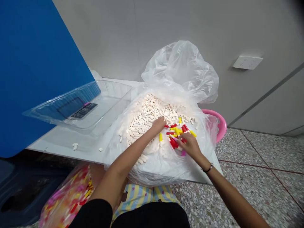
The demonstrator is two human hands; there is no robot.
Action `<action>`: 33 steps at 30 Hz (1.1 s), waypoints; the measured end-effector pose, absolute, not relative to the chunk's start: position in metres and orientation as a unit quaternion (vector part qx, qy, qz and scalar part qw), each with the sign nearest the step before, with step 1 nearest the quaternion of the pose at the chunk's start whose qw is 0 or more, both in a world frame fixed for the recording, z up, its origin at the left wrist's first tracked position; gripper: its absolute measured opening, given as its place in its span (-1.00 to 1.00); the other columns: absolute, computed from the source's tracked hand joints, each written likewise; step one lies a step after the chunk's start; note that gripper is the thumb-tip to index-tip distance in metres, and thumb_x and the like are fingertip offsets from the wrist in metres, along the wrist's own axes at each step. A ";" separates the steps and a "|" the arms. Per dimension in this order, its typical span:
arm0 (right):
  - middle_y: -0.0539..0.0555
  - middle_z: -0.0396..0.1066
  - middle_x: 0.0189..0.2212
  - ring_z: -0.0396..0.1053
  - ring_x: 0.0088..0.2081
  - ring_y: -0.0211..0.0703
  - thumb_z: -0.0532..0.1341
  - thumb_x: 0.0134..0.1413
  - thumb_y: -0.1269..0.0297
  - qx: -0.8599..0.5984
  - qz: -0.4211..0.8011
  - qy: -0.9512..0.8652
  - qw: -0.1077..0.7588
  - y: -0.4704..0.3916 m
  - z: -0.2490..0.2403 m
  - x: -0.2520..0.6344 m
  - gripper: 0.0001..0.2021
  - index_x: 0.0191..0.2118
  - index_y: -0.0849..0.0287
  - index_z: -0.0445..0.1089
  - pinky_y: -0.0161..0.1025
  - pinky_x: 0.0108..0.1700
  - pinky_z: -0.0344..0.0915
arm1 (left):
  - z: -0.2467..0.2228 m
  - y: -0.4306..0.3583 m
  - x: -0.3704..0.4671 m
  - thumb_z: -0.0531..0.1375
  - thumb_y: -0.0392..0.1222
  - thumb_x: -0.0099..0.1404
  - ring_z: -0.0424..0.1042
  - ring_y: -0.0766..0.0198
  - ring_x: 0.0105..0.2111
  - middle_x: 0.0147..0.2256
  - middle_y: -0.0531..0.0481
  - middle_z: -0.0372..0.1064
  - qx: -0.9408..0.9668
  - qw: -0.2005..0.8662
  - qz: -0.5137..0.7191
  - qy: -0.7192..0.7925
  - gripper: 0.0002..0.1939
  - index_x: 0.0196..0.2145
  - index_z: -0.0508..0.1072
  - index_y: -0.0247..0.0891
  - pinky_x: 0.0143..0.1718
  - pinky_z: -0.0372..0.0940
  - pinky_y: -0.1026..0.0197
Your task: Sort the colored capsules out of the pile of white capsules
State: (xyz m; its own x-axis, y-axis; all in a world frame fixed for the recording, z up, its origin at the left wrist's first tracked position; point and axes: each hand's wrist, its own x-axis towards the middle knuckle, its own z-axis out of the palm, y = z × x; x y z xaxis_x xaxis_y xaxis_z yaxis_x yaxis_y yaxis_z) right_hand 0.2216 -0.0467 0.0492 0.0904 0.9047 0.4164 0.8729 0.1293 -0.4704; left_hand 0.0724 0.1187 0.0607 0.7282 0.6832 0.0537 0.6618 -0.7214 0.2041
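Observation:
A large clear plastic bag [156,171] lies open on the white table, with a heap of small white pieces [142,118] inside. At its right side lie several red and yellow tubes [174,143], some with white parts. My left hand [158,124] reaches into the white pieces, its fingertips hidden against them. Over the coloured tubes is my right hand [189,144], fingers bent together around a small pink-and-white piece [175,139]. A yellow-and-white tube [161,137] stands apart, just right of my left forearm.
An empty-looking clear plastic tray [106,118] sits at the left of the table [57,139], near a few loose white pieces [75,146]. A pink rim [222,126] shows at right. Below left is a bag of coloured pieces [71,196]. A blue panel [35,63] stands left.

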 end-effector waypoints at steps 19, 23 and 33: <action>0.08 0.39 -0.59 0.35 -0.52 -0.26 0.27 -0.10 0.37 -0.770 0.197 -0.522 0.309 0.027 0.080 0.301 -0.90 -0.47 0.33 0.40 -0.31 -0.45 0.19 | 0.034 -0.066 -0.007 -0.08 -0.08 0.36 0.18 0.37 -0.45 -0.49 0.10 0.17 0.678 0.586 0.267 0.355 -0.71 -0.41 0.25 -0.29 -0.36 0.10 0.30; 0.08 0.47 -0.51 0.42 -0.47 -0.20 0.34 -0.20 0.17 -0.645 0.379 -0.529 0.401 -0.019 0.110 0.263 -0.74 -0.41 0.27 0.43 -0.31 -0.42 0.33 | 0.035 -0.063 -0.008 -0.08 -0.10 0.36 0.16 0.37 -0.46 -0.50 0.11 0.16 0.683 0.580 0.272 0.352 -0.73 -0.34 0.29 -0.29 -0.37 0.09 0.31; 0.03 0.46 -0.57 0.43 -0.51 -0.20 0.44 -0.38 0.15 -0.547 0.534 -0.503 0.403 -0.090 0.110 0.180 -0.70 -0.51 0.23 0.44 -0.27 -0.46 0.41 | 0.059 -0.073 -0.009 -0.09 -0.11 0.37 0.20 0.33 -0.49 -0.51 0.08 0.20 0.810 0.440 0.225 0.316 -0.77 -0.35 0.25 -0.24 -0.43 0.03 0.30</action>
